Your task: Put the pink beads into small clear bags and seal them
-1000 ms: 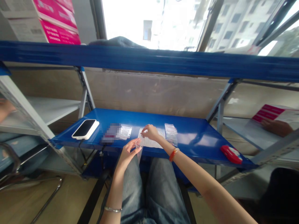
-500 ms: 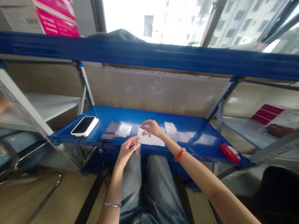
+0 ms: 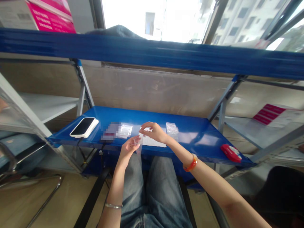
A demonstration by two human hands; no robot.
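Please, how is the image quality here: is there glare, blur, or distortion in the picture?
Head view: the window is blown out white; the blue beam bows from wide-angle distortion; one patch on the blue shelf is pixelated; the left hand, right hand and small clear bag look soft.

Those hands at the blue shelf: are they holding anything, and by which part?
The left hand pinches a small clear plastic bag by its top edge. The right hand meets that same edge; whether it holds something tiny cannot be told.
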